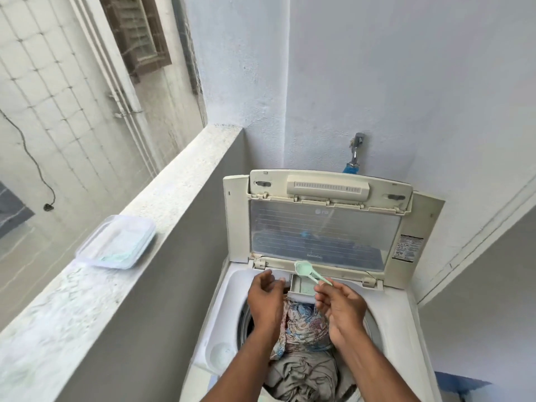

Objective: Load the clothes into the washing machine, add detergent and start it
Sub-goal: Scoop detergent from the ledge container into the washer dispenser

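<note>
A white top-loading washing machine [406, 314] stands open, its lid [322, 227] raised against the wall. Its drum holds clothes: a floral cloth [304, 323] on top and a grey-beige garment [304, 375] nearer me. At the drum's back rim the detergent drawer [303, 287] is pulled out, with pale powder in it. My right hand [342, 311] pinches the handle of a light green scoop [307, 271], whose bowl hangs over the drawer. My left hand [265, 297] rests at the drawer's left side, fingers curled on its edge.
A clear plastic box [116, 242] of pale green detergent powder sits on the stone parapet ledge [87, 291] to the left. A tap with a blue hose fitting [355, 153] juts from the wall behind the lid. Walls close in at the back and right.
</note>
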